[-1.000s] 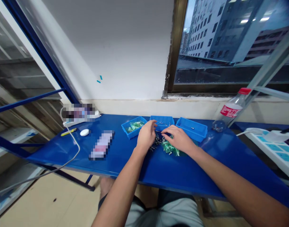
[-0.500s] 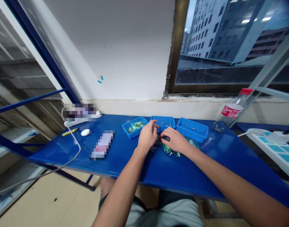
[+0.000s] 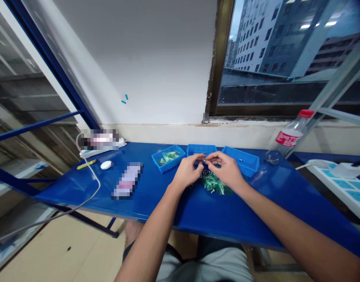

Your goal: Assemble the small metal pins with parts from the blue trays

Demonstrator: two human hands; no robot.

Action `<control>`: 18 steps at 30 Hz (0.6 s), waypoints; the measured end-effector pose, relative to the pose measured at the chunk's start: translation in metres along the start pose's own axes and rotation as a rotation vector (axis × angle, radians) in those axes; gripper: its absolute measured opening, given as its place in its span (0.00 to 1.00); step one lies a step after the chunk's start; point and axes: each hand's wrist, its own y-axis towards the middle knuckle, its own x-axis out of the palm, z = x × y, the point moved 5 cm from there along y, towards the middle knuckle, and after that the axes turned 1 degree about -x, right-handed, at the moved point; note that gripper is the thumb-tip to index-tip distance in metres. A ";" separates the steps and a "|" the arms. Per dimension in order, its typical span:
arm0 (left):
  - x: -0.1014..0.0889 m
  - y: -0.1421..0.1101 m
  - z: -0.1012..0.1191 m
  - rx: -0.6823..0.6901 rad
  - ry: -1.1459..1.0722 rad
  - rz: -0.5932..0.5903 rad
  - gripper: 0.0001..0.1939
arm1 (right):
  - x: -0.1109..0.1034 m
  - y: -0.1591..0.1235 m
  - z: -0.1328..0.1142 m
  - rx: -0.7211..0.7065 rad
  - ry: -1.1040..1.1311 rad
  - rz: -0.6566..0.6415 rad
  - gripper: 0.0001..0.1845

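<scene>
My left hand (image 3: pixel 188 170) and my right hand (image 3: pixel 224 169) meet above the table, thumbs and fingertips pinched close together. Whatever small piece lies between them is too tiny to make out. Below my right hand is a pile of green translucent pieces (image 3: pixel 213 183) mixed with small pale and dark parts. Some dark screw-like parts are partly hidden under my left hand. Behind the hands stands a blue bin (image 3: pixel 202 148), its contents mostly covered. The right blue bin (image 3: pixel 247 169) has one small metal part inside. The left blue bin (image 3: pixel 165 168) holds green-and-white pieces.
On the blue table (image 3: pixel 156 196) lie a blurred phone (image 3: pixel 127 181), a white oval object (image 3: pixel 106 165) and a yellow cutter (image 3: pixel 86 164). A clear bottle (image 3: pixel 287 139) with a red cap stands at the back right. White power strips (image 3: pixel 341 184) lie at both sides.
Both hands have lifted from the pile, and their fingertips have come together in front of the middle bin. More of the green pile shows now.
</scene>
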 end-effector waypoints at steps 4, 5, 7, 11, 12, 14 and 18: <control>0.001 0.000 0.002 0.018 -0.015 -0.008 0.17 | 0.002 -0.002 0.009 0.066 0.173 -0.009 0.11; 0.001 0.000 0.002 0.019 -0.010 -0.004 0.17 | 0.003 -0.002 0.009 0.068 0.174 -0.007 0.11; 0.000 0.000 0.001 0.021 0.004 0.004 0.15 | 0.003 -0.003 0.008 0.060 0.141 -0.002 0.11; -0.001 0.001 -0.002 0.013 -0.018 0.013 0.16 | 0.001 -0.003 0.001 0.001 -0.004 0.018 0.08; -0.001 0.001 -0.003 0.012 -0.026 0.012 0.17 | 0.000 -0.003 0.000 -0.012 -0.030 0.019 0.07; -0.001 0.001 -0.004 0.012 -0.037 0.004 0.19 | 0.000 -0.003 -0.004 -0.045 -0.076 0.010 0.06; 0.001 -0.001 -0.005 0.016 -0.060 -0.031 0.24 | 0.000 -0.004 -0.011 -0.150 -0.218 -0.021 0.11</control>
